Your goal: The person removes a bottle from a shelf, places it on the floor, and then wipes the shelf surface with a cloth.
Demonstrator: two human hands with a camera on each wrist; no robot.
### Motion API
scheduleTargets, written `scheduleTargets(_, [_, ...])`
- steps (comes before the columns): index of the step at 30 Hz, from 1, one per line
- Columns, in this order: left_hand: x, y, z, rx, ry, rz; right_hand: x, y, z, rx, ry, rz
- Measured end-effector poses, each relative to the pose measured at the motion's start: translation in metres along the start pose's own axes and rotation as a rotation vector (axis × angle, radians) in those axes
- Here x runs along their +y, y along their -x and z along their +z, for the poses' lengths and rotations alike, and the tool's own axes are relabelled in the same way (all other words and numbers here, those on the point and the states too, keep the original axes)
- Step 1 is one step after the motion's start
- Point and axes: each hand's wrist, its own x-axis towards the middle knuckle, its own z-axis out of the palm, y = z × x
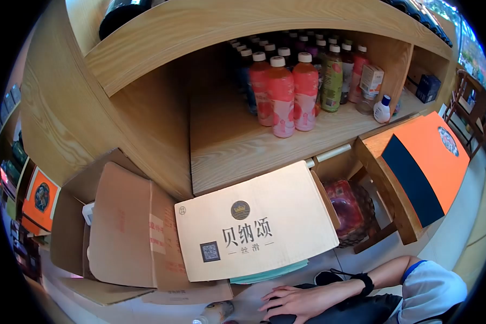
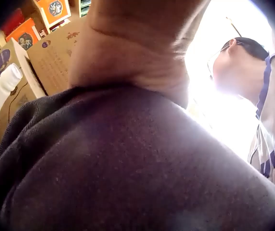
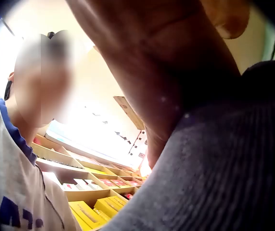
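In the head view my right hand [image 1: 302, 302], with a black band at the wrist, rests on a dark-trousered leg, palm down and fingers spread. It holds nothing visible. The right wrist view shows the underside of this hand [image 3: 161, 57] over dark cloth. My left hand is outside the head view; the left wrist view shows only its wrist and base [image 2: 132, 53] against dark cloth, fingers hidden. A pale carton [image 1: 254, 221] with black lettering lies before the shelf, beyond the right hand. Left of it stands an open brown box [image 1: 127, 227], flaps raised.
Several pink bottles [image 1: 282, 97] and other drinks stand inside the wooden shelf [image 1: 237, 162]. An orange-and-black box [image 1: 432, 162] lies at the right, above a basket [image 1: 362, 216] with red packaging. Near the bottom edge is a bottle [image 1: 218, 311]. A white bottle [image 2: 0, 94] shows in the left wrist view.
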Motion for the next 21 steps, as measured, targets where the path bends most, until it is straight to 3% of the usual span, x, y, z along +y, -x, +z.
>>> scheduleTargets(7, [0.002, -0.004, 0.006, 0.139, 0.082, -0.152, 0.02, -0.027, 0.025, -0.135, -0.052, 0.135])
scheduleTargets(8, [0.007, -0.005, 0.003, 0.153, 0.076, -0.182, 0.027, -0.029, 0.03, -0.253, 0.089, 0.162])
scheduleTargets(9, [0.011, -0.007, -0.002, 0.165, 0.07, -0.21, 0.024, -0.036, 0.025, -0.253, 0.075, 0.166])
scheduleTargets(11, [0.015, -0.006, -0.006, 0.151, 0.13, -0.288, 0.016, -0.048, 0.018, -0.441, 0.027, 0.318])
scheduleTargets(18, [0.037, 0.012, -0.016, 0.086, 0.34, -0.558, -0.002, -0.049, 0.014, -0.522, -0.148, 0.434])
scheduleTargets(19, [0.038, 0.012, -0.017, 0.028, 0.225, -0.576, -0.007, -0.049, 0.012, -0.564, -0.137, 0.458])
scheduleTargets(21, [0.061, 0.005, -0.028, 0.086, 0.246, -0.61, -0.019, -0.042, 0.004, -0.531, -0.147, 0.465])
